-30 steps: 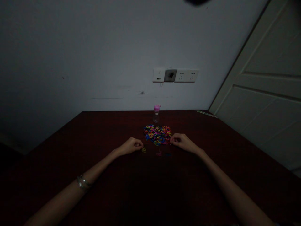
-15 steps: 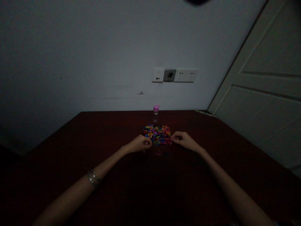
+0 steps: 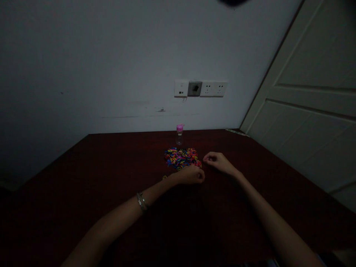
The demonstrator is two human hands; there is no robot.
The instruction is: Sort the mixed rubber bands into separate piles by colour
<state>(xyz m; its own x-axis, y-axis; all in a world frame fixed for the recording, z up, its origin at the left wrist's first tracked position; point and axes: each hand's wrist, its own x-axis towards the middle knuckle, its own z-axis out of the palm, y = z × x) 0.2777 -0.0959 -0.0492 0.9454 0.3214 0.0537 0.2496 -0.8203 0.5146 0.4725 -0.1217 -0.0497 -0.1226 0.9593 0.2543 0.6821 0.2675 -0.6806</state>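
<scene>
A pile of small, brightly coloured pieces (image 3: pixel 182 156) lies on the dark red table. My left hand (image 3: pixel 193 175) is at the near right edge of the pile, its fingers pinched together; whatever is between them is too small to make out. Just right of the pile, my right hand (image 3: pixel 217 161) is also closed in a pinch, and its fingertips hide anything held. A small yellow piece (image 3: pixel 164 177) lies beside my left forearm. Behind the pile stands a clear bottle with a pink cap (image 3: pixel 179 134).
The table (image 3: pixel 125 155) meets a pale wall at the back, where sockets (image 3: pixel 213 89) are mounted. A panelled white door (image 3: pixel 308 111) is on the right. A thin patterned strip (image 3: pixel 237 132) lies at the table's back right edge.
My left hand has moved right, from the pile's near left side across its front. My right hand has drawn slightly away from the pile. The view has shifted a little.
</scene>
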